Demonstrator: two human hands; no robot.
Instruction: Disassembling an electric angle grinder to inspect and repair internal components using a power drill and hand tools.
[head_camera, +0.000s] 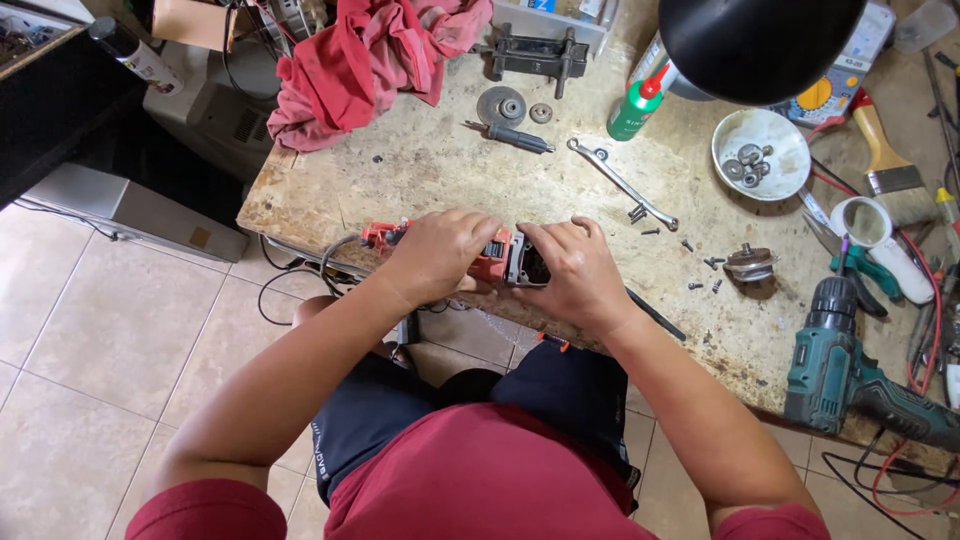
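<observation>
Left hand (440, 252): we clench its fingers over the red body of the power tool (497, 262), near the cord end.
Right hand (572, 272): we wrap its fingers around the grey metal head of the same tool, thumb beside the open dark cavity.
Tool's place: it lies at the near edge of the counter (420, 170), held between both our hands, its black cord (300, 275) dropping off the edge to the floor.
Step in hand: we judge that we are working on the tool's head with the tool taken apart; loose screws (700, 270) and a small round part (750, 263) lie just to the right.
Next move calls for: a firm hold on the body while the head is worked, and care that nothing slips off the edge.
Around us: a long wrench (622, 184), a screwdriver (510, 135), a white bowl (790, 160) of small parts, a green cordless drill (835, 375), a red rag (360, 60).
</observation>
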